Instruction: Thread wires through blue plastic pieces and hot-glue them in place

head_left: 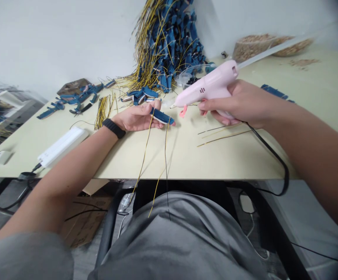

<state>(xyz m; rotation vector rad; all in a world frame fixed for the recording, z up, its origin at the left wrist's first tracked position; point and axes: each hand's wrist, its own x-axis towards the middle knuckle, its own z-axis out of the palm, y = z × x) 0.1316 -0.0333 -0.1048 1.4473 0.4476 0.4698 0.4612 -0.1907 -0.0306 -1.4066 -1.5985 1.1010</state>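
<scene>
My left hand [139, 117] is closed on a small blue plastic part [162, 116], held above the table. Thin yellow and black wires [145, 149] hang from the part down past the table edge. My right hand [235, 102] grips a pale pink hot glue gun [206, 88] by its handle. The gun's nozzle points left, just above and right of the blue part, with a small gap between them. A long clear glue stick [270, 52] sticks out of the gun's back, and a black cord [274, 157] runs from its handle.
A tall heap of blue parts with wires [171, 42] stands against the wall. More blue parts [78, 94], pliers [81, 109] and a white power strip [64, 146] lie on the left. Loose wires [224, 137] lie near my right hand. Bowls of small tan pieces [253, 46] stand at the back right.
</scene>
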